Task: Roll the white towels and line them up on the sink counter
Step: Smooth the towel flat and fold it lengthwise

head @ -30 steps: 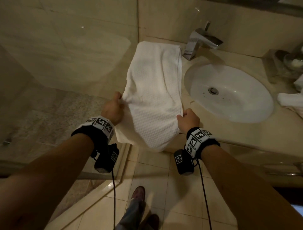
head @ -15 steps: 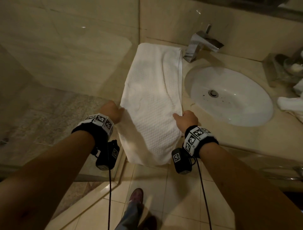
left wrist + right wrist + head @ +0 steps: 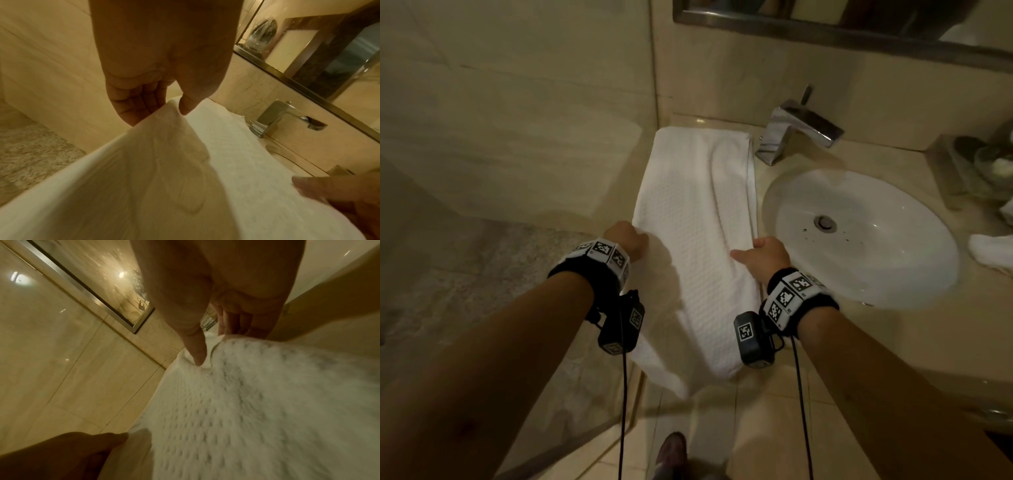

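A long white waffle-weave towel (image 3: 698, 219) lies folded lengthwise on the counter left of the sink, its near end hanging over the counter edge. My left hand (image 3: 628, 240) pinches the towel's left edge (image 3: 170, 112) between thumb and fingers. On the other side my right hand (image 3: 760, 251) holds the right edge, thumb pressed on top of the towel (image 3: 246, 394) and fingers curled under the fold. Both hands sit about halfway along its length. A second white towel (image 3: 993, 251) lies crumpled at the far right of the counter.
The white oval sink basin (image 3: 859, 236) lies right of the towel, with a chrome faucet (image 3: 794, 133) behind it. A tray with glass items (image 3: 983, 168) stands at the back right. A glass shower partition (image 3: 517, 171) borders the left; tiled floor and my shoe (image 3: 671, 455) below.
The towel has been lowered and drawn taut, now lying flatter and straighter along the counter. Both hands have shifted a little toward me along its edges. The head view has tilted up.
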